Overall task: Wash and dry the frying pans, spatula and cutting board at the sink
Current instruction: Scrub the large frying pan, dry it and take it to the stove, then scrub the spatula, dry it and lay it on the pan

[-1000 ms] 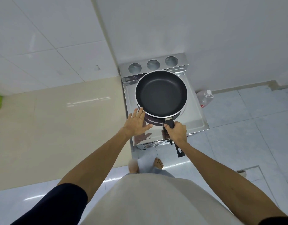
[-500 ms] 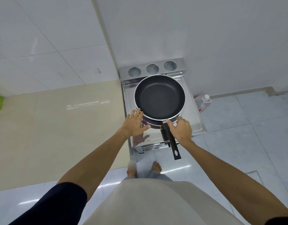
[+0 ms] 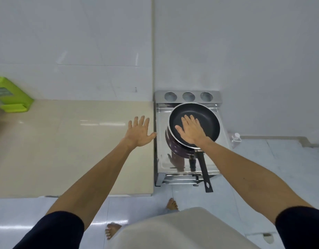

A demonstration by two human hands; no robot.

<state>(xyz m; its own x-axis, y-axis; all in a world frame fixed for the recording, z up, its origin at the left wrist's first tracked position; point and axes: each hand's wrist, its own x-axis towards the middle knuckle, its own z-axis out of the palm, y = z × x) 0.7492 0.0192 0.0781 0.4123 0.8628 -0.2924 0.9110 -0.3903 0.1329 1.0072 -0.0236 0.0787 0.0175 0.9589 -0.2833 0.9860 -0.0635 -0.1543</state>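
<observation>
A black frying pan (image 3: pixel 207 115) with a silver rim lies stacked on a second, dark purple pan (image 3: pixel 173 146) on the steel rack (image 3: pixel 223 141) at the right. Both black handles (image 3: pixel 204 169) stick out toward me over the rack's front edge. My right hand (image 3: pixel 191 130) lies flat inside the top pan, fingers straight. My left hand (image 3: pixel 139 132) hovers open with spread fingers over the beige counter (image 3: pixel 65 150), just left of the rack. The spatula and the sink are out of view.
A lime-green board-like object (image 3: pixel 13 96) stands at the far left against the wall, blurred. The rack's back panel has three round holes (image 3: pixel 188 96). A plastic bottle (image 3: pixel 236 139) sits on the floor to the rack's right. White tiled walls rise behind.
My right hand let go of the pan handle and moved flat into the top pan. My left hand left the pan's rim and moved left over the counter. The view swung left.
</observation>
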